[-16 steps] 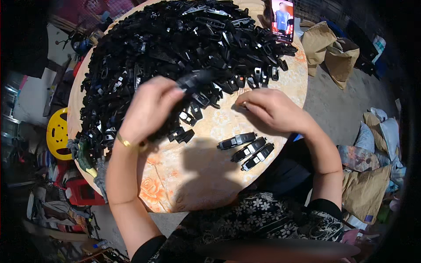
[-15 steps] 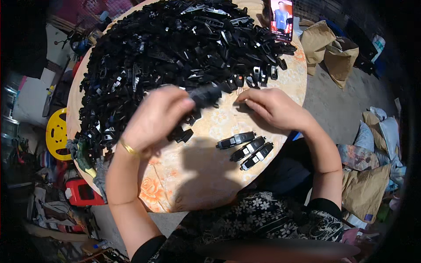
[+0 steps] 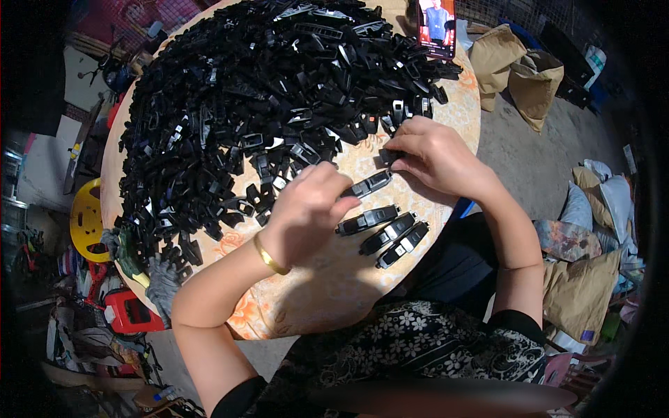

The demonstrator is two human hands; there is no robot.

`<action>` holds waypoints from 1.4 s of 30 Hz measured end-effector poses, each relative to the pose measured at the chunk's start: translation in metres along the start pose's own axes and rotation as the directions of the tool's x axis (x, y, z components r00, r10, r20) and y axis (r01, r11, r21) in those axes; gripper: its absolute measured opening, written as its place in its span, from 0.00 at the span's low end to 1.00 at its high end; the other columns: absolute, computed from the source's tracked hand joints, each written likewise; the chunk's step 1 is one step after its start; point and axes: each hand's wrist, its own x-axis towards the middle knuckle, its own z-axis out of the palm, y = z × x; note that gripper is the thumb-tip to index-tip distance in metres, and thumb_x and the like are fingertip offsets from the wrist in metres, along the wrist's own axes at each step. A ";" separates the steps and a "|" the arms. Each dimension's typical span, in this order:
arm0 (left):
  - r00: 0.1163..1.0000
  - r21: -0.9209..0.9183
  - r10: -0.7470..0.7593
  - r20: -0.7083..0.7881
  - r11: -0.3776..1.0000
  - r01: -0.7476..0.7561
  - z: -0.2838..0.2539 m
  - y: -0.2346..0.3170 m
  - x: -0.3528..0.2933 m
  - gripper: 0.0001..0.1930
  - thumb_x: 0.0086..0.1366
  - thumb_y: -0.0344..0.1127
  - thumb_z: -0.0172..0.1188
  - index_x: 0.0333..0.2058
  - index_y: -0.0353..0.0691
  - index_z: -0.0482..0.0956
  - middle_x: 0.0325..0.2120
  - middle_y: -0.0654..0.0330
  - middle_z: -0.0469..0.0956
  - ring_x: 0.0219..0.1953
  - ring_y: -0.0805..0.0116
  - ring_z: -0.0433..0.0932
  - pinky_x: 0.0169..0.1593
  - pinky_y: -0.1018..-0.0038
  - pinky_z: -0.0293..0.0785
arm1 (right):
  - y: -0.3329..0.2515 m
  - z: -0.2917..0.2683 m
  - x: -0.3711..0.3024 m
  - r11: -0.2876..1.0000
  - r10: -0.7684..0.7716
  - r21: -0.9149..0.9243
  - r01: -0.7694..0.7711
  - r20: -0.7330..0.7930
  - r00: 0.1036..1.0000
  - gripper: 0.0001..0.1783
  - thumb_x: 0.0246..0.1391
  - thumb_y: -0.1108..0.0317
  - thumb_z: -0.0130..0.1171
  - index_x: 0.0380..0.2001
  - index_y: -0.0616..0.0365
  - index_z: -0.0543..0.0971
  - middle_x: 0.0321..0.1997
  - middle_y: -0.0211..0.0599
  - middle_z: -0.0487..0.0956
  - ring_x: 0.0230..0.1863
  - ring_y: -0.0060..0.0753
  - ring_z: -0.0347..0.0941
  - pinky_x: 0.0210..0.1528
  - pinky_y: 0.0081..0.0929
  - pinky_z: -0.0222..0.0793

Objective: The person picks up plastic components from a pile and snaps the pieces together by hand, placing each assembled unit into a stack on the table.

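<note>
My left hand [image 3: 306, 205], with a gold bangle at its wrist, is closed on one end of a long black plastic part [image 3: 371, 184]. That part's far end points up and right toward my right hand [image 3: 440, 159]. My right thumb and fingers pinch a small black piece [image 3: 387, 157], mostly hidden by the fingertips. Whether the two pieces touch is hard to tell. Just below lie three similar black parts side by side: one [image 3: 368, 219], a middle one [image 3: 388, 233] and a lower one [image 3: 403, 245], the last two with grey patches.
A big heap of black plastic parts [image 3: 230, 104] covers the left and back of the round table [image 3: 306, 306]. A phone [image 3: 437, 31] stands at the back right. Grey gloves [image 3: 164, 282] lie at the left edge. Paper sacks [image 3: 533, 87] stand on the floor to the right.
My left hand has moved right, from the heap's edge to near my right hand, carrying the black plastic part. My right hand has shifted only slightly. The camera view has moved a little.
</note>
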 end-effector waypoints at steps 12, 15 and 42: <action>0.997 -0.156 0.058 -0.041 0.986 -0.064 0.011 -0.005 0.005 0.07 0.54 0.30 0.67 0.29 0.33 0.81 0.24 0.52 0.74 0.29 0.52 0.74 0.35 0.63 0.71 | -0.017 0.008 0.014 0.976 -0.197 0.112 0.186 0.103 0.975 0.14 0.41 0.67 0.69 0.32 0.63 0.82 0.30 0.41 0.77 0.36 0.49 0.74 0.40 0.40 0.71; 0.994 -0.197 0.104 0.011 0.975 -0.100 0.008 -0.009 0.005 0.07 0.55 0.31 0.67 0.29 0.35 0.81 0.23 0.53 0.73 0.29 0.52 0.74 0.35 0.63 0.71 | -0.021 0.009 0.007 0.975 -0.190 0.132 0.178 0.088 0.978 0.11 0.43 0.66 0.68 0.30 0.60 0.81 0.28 0.42 0.75 0.36 0.48 0.74 0.41 0.41 0.71; 0.992 -0.103 -0.102 0.073 0.989 0.110 -0.054 -0.006 0.014 0.16 0.59 0.24 0.61 0.47 0.34 0.78 0.36 0.48 0.80 0.39 0.50 0.79 0.44 0.64 0.75 | 0.005 0.028 0.020 0.936 0.086 -0.304 -0.175 -0.286 0.954 0.16 0.50 0.56 0.66 0.29 0.60 0.82 0.34 0.40 0.76 0.40 0.44 0.72 0.40 0.38 0.73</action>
